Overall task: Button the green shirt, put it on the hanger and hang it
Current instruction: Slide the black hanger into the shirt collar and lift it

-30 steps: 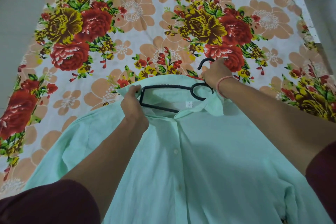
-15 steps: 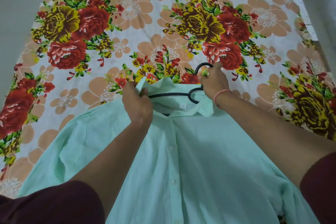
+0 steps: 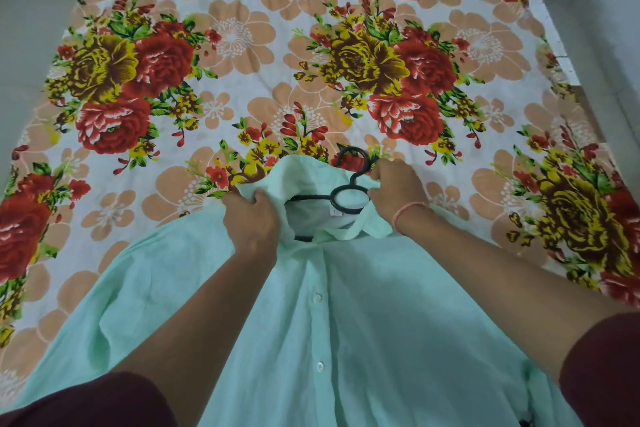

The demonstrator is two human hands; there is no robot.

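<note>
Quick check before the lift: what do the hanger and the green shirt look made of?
The hanger: black, smooth, even-thickness rod with a moulded-looking ring under the hook, likely plastic, possibly coated wire. The green shirt: thin matte woven cloth with soft creases, probably cotton or a blend. White buttons look plastic.

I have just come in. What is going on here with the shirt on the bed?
A person is fitting a black hanger into the neck of a green shirt, which lies front up on a flowered bedsheet. The left hand grips the collar, and the right hand holds the hanger near its hook. The visible front buttons look fastened. The shirt is not yet hung.
</note>
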